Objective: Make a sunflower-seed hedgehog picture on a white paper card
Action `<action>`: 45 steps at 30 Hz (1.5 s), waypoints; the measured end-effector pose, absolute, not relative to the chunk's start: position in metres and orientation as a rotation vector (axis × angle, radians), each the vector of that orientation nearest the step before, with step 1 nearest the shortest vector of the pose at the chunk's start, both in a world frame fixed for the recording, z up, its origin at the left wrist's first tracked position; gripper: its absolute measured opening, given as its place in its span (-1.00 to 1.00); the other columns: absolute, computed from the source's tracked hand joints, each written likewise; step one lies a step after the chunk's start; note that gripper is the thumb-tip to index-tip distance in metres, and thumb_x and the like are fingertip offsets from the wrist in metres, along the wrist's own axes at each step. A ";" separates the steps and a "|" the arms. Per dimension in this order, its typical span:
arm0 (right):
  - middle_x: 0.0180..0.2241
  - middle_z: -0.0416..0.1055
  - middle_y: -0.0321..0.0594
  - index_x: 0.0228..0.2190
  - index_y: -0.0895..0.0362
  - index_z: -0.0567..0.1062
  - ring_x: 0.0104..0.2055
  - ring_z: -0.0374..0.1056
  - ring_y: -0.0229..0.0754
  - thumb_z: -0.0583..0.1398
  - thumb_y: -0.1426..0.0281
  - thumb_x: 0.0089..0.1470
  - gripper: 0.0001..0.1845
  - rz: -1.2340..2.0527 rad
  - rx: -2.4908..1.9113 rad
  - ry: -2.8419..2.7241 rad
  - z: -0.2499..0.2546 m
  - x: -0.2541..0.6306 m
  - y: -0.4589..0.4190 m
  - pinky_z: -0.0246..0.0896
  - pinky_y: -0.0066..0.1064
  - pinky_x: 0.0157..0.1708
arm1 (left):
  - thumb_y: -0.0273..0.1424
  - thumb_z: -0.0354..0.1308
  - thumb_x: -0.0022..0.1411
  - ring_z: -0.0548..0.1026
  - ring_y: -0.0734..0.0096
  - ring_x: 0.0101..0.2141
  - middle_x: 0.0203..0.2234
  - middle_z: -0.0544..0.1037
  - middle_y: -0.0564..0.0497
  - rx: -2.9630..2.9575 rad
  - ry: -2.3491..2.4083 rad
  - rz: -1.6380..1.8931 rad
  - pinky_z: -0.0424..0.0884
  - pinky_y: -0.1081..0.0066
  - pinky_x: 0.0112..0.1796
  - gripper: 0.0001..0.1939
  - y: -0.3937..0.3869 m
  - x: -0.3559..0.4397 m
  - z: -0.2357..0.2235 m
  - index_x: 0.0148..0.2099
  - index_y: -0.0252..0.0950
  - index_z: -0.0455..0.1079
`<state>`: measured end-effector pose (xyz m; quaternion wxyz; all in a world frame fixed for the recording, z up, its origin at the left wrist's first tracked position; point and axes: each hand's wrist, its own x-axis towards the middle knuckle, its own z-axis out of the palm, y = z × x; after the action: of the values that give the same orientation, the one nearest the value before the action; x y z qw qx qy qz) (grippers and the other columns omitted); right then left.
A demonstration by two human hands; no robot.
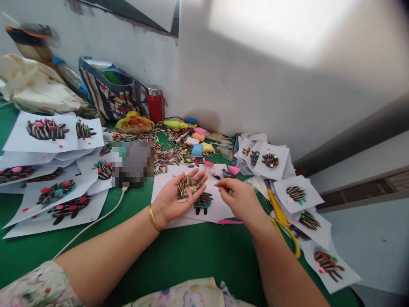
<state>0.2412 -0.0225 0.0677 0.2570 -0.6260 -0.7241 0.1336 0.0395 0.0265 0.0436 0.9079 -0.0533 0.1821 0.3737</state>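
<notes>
My left hand (pixel 174 197) is turned palm up and cupped, holding a small heap of striped sunflower seeds (pixel 188 186). Close to its right, my right hand (pixel 240 200) is closed in a pinch, with the dark tip of a small sunflower seed (pixel 217 185) at the fingertips. A bit of green shows by the fingers. Beneath both hands lies a white paper sheet (pixel 161 187). On it is a hedgehog-like figure (pixel 203 201) of seeds and dark clay with some blue, partly covered by my left fingers.
Loose seeds (pixel 172 156) and clay packs (pixel 197 150) lie behind the paper. Stacked seed pictures (pixel 41 132) stand left, more pictures (pixel 295 192) right. Yellow scissors (pixel 289 230) lie right. A red flask (pixel 155 106) and striped bag (pixel 110 91) stand by the wall. A white cable (pixel 96 232) crosses the green table.
</notes>
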 end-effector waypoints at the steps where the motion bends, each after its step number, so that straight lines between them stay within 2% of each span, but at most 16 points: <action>1: -0.25 0.56 -0.28 -0.25 0.04 0.55 -0.24 0.43 -0.20 0.12 0.45 0.12 -0.78 0.403 -1.768 -2.004 0.069 0.246 -0.021 0.20 -0.43 -0.22 | -0.36 -0.06 0.39 0.45 0.18 0.07 -0.02 0.53 -0.17 -0.102 0.379 0.795 0.55 0.38 -0.20 -0.61 0.030 0.038 0.042 0.21 -0.29 0.28; 3: -0.31 0.56 -0.29 -0.29 0.03 0.57 -0.30 0.43 -0.20 0.12 0.44 0.10 -0.78 0.467 -1.886 -2.116 0.071 0.250 -0.020 0.17 -0.44 -0.30 | -0.35 -0.07 0.40 0.45 0.16 0.08 -0.01 0.52 -0.17 -0.083 0.381 0.827 0.54 0.28 -0.12 -0.62 0.036 0.034 0.038 0.20 -0.28 0.29; 5: -0.37 0.56 -0.30 -0.34 0.03 0.58 -0.35 0.41 -0.21 0.14 0.43 0.09 -0.80 0.479 -1.956 -2.240 0.071 0.249 -0.019 0.11 -0.45 -0.37 | -0.35 -0.07 0.40 0.44 0.14 0.09 -0.01 0.52 -0.17 -0.076 0.377 0.824 0.54 0.26 -0.12 -0.63 0.040 0.032 0.034 0.19 -0.26 0.31; 11: -0.32 0.52 -0.23 -0.36 0.06 0.59 -0.27 0.39 -0.20 0.14 0.46 0.08 -0.79 0.341 -1.910 -2.410 0.064 0.239 -0.019 0.09 -0.45 -0.33 | -0.36 -0.04 0.38 0.41 0.14 0.11 -0.01 0.53 -0.14 -0.108 0.336 0.796 0.54 0.52 -0.37 -0.62 0.041 0.031 0.030 0.20 -0.26 0.29; 23: -0.32 0.51 -0.17 -0.31 0.09 0.57 -0.25 0.38 -0.17 0.11 0.40 0.15 -0.78 0.225 -2.001 -2.511 0.053 0.229 -0.018 0.11 -0.42 -0.29 | -0.35 -0.02 0.37 0.40 0.08 0.12 0.00 0.52 -0.12 -0.098 0.301 0.732 0.45 0.63 -0.53 -0.61 0.042 0.029 0.027 0.21 -0.20 0.30; 29: -0.30 0.50 -0.12 -0.30 0.11 0.57 -0.20 0.37 -0.11 0.07 0.38 0.19 -0.74 0.129 -2.026 -2.589 0.047 0.225 -0.018 0.16 -0.38 -0.20 | -0.38 0.00 0.36 0.36 0.07 0.15 0.03 0.51 -0.11 -0.101 0.288 0.733 0.44 0.65 -0.53 -0.59 0.042 0.029 0.025 0.22 -0.19 0.28; 33: -0.30 0.50 -0.10 -0.31 0.13 0.57 -0.22 0.38 -0.13 0.07 0.43 0.15 -0.74 0.141 -2.030 -2.618 0.047 0.222 -0.016 0.16 -0.39 -0.22 | -0.38 0.00 0.36 0.37 0.08 0.14 0.02 0.52 -0.11 -0.106 0.307 0.750 0.43 0.66 -0.54 -0.59 0.041 0.030 0.027 0.23 -0.21 0.27; 40: -0.31 0.51 -0.14 -0.34 0.10 0.57 -0.24 0.39 -0.14 0.06 0.40 0.19 -0.73 0.125 -2.052 -2.610 0.046 0.224 -0.015 0.17 -0.39 -0.25 | -0.38 -0.02 0.37 0.41 0.12 0.11 0.00 0.53 -0.12 -0.102 0.301 0.730 0.44 0.66 -0.55 -0.58 0.041 0.030 0.029 0.24 -0.17 0.26; 45: -0.37 0.49 -0.18 -0.39 0.09 0.55 -0.29 0.37 -0.13 0.15 0.33 0.17 -0.81 0.057 -1.971 -2.495 0.056 0.232 -0.021 0.13 -0.38 -0.32 | -0.37 -0.05 0.38 0.44 0.13 0.08 -0.02 0.54 -0.14 -0.100 0.339 0.749 0.49 0.59 -0.50 -0.60 0.038 0.032 0.034 0.23 -0.20 0.27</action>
<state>0.2321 -0.0207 0.0563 -0.0194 -0.6197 -0.7844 0.0179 0.0321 0.0385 0.0335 0.9154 -0.0488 0.1646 0.3641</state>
